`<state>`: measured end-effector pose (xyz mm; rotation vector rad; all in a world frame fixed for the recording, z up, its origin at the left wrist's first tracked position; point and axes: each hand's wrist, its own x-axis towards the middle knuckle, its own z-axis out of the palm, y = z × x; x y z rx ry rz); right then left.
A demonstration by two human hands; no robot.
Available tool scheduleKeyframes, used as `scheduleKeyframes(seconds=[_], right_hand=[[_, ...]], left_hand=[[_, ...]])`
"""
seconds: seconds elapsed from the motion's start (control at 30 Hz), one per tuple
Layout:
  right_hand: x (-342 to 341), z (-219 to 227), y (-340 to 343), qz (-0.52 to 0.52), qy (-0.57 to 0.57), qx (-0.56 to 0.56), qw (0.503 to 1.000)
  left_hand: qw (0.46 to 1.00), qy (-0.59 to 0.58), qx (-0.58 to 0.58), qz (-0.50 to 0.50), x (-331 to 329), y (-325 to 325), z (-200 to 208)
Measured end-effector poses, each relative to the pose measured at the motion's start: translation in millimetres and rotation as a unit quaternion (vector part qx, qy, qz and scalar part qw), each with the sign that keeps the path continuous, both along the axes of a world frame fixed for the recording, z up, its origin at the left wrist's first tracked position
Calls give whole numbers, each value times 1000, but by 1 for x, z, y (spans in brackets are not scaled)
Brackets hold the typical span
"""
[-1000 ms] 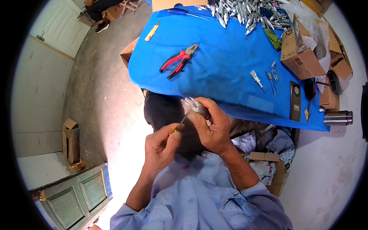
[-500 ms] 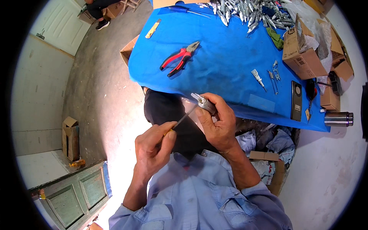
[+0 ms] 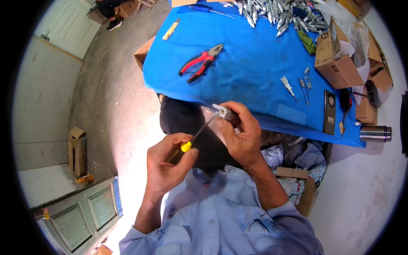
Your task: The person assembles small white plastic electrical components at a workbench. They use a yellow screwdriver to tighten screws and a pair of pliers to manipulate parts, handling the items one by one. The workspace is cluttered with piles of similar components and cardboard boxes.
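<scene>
Since a moment ago, your hands have shifted slightly toward 3 o'clock, screwdriver tip staying in the part.

Your left hand (image 3: 168, 163) is closed around the screwdriver (image 3: 193, 140) by its yellow handle, thin steel shaft angled up toward 1 o'clock into the small grey metal part (image 3: 224, 112). Your right hand (image 3: 240, 134) is clamped on that part, fingers wrapped round it, likely to stop it turning, just off the near edge of the table (image 3: 250, 72) with its smooth blue cloth. Red-handled pliers (image 3: 200, 62) lie at 11 o'clock; a heap of shiny metal pieces (image 3: 276, 12) sits at 12.
</scene>
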<state>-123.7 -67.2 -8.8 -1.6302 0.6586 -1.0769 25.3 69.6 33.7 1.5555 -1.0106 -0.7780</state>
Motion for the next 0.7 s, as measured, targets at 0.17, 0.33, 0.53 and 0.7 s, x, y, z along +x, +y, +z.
scheduleKeyframes(seconds=[0.17, 0.33, 0.53, 0.7], right_hand=[[1, -2, 2, 13, -13, 28, 999], [2, -3, 3, 14, -21, 43, 999], [2, -2, 4, 19, -20, 59, 998], [2, -4, 1, 18, -4, 30, 999]], left_hand=[[999, -34, 21, -25, 6, 0, 4], [1000, -19, 20, -14, 6, -1, 7], [999, -22, 24, -9, 7, 0, 6], [997, -71, 25, -24, 13, -1, 12]])
